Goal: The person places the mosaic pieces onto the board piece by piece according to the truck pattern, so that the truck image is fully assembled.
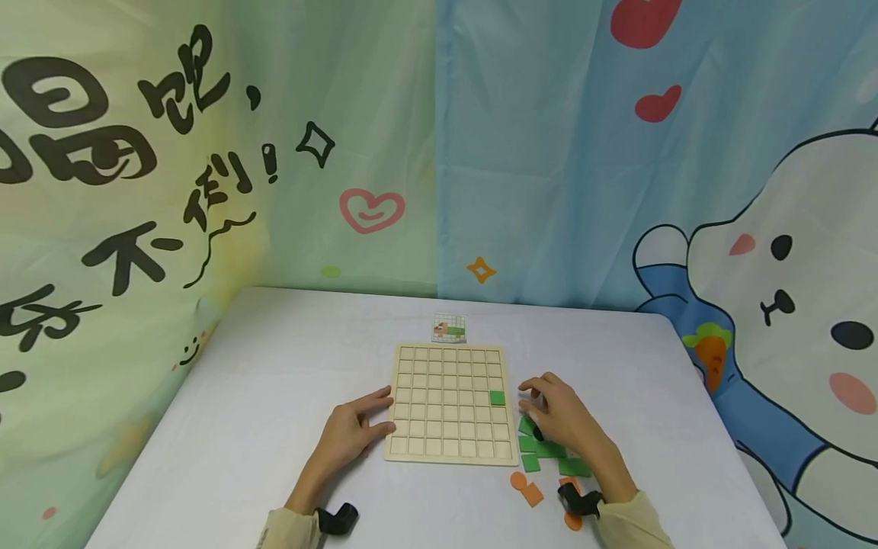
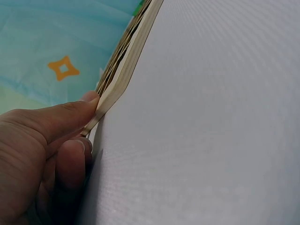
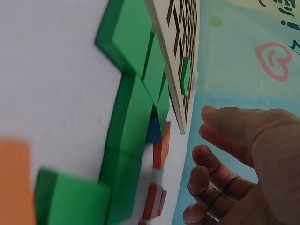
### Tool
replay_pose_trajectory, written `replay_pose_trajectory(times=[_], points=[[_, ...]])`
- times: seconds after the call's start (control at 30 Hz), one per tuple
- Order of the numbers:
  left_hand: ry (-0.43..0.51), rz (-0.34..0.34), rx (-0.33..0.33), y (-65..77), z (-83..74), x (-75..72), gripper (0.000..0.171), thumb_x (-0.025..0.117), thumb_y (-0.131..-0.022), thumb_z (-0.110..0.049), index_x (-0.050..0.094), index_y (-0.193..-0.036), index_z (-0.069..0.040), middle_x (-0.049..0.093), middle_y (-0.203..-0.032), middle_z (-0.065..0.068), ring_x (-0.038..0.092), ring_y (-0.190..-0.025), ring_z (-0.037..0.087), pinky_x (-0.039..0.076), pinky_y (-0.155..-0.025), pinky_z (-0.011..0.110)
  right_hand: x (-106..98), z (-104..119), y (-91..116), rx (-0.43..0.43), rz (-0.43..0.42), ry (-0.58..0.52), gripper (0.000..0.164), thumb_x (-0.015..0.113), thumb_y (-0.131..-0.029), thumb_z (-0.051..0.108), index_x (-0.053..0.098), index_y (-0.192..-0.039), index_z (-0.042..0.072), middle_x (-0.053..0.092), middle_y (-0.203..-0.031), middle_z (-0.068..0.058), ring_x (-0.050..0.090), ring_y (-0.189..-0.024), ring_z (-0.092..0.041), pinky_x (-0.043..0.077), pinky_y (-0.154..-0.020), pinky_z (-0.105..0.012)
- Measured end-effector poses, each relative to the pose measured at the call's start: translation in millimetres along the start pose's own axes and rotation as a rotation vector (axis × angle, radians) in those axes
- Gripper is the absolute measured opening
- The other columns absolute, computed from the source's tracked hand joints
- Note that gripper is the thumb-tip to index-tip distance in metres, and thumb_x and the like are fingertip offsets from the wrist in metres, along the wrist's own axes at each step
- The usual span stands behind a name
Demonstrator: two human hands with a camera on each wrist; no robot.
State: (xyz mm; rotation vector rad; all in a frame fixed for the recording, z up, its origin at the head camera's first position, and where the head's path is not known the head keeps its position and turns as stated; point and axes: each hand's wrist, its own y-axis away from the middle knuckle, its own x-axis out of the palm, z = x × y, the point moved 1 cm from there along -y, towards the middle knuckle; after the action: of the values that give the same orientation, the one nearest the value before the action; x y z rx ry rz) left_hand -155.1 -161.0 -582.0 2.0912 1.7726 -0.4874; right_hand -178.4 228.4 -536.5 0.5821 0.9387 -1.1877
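A pale wooden grid board lies on the white table, with one green square tile in a cell of its right-hand column. My left hand rests at the board's left edge, thumb and fingertips against the wood; the left wrist view shows the thumb right at a corner. Off the right edge, my right hand hovers over loose green tiles, fingers loosely bent. Between thumb and fingers of this right hand nothing shows in the right wrist view. A dark piece sits among the tiles.
Behind the board lies a small picture card with a grid pattern. Orange pieces, one a disc and one a square, lie nearer the front right. Printed cloth hangs behind the table.
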Motion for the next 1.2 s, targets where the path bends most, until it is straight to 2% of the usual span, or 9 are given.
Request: replay_pose_trajectory(times=[0.17, 0.43, 0.7, 0.97, 1.2], points=[[0.002, -0.002, 0.002, -0.1, 1.4, 1.0, 0.051, 0.088, -0.087, -0.021, 0.074, -0.134, -0.012, 0.065, -0.152, -0.002, 0.047, -0.037, 0.009, 0.039, -0.041, 0.024, -3, -3, 8, 0.024, 0.003, 0.003, 0.025, 0.076, -0.097, 0.016, 0.074, -0.12, 0.006, 0.064, -0.097, -0.004, 0.049, -0.078, -0.009, 0.046, -0.069, -0.025], [0.013, -0.001, 0.009, 0.0, 2.6, 2.8, 0.051, 0.088, -0.087, -0.021, 0.073, -0.135, -0.011, 0.064, -0.152, 0.0, 0.046, -0.036, 0.008, 0.039, -0.04, 0.025, -6, -3, 21, 0.002, 0.012, 0.008, 0.017, 0.08, -0.095, 0.015, 0.076, -0.11, 0.008, 0.059, -0.087, 0.002, 0.049, -0.079, -0.011, 0.044, -0.069, -0.024], [0.005, -0.001, 0.006, 0.0, 2.5, 1.0, 0.051, 0.088, -0.087, -0.02, 0.073, -0.135, -0.012, 0.064, -0.152, -0.002, 0.047, -0.036, 0.009, 0.04, -0.041, 0.024, -4, -5, 30, 0.097, 0.126, -0.003, 0.014, 0.081, -0.094, 0.02, 0.075, -0.105, 0.016, 0.057, -0.087, 0.006, 0.047, -0.078, -0.008, 0.042, -0.069, -0.023], [-0.007, -0.001, 0.004, 1.4, 2.0, -0.3, 0.052, 0.088, -0.087, -0.02, 0.073, -0.135, -0.012, 0.064, -0.152, -0.002, 0.048, -0.037, 0.011, 0.039, -0.041, 0.024, -2, -6, 32, 0.105, 0.129, -0.007, 0.014, 0.083, -0.092, 0.02, 0.074, -0.102, 0.015, 0.056, -0.086, 0.005, 0.047, -0.077, -0.009, 0.041, -0.068, -0.023], [-0.016, -0.002, 0.016, 0.3, 2.6, 0.4, 0.051, 0.088, -0.087, -0.021, 0.073, -0.135, -0.012, 0.064, -0.152, -0.003, 0.048, -0.037, 0.01, 0.039, -0.041, 0.025, -1, -9, 30, 0.151, 0.129, 0.022, 0.015, 0.083, -0.092, 0.02, 0.074, -0.103, 0.015, 0.057, -0.086, 0.004, 0.048, -0.078, -0.011, 0.041, -0.068, -0.023]])
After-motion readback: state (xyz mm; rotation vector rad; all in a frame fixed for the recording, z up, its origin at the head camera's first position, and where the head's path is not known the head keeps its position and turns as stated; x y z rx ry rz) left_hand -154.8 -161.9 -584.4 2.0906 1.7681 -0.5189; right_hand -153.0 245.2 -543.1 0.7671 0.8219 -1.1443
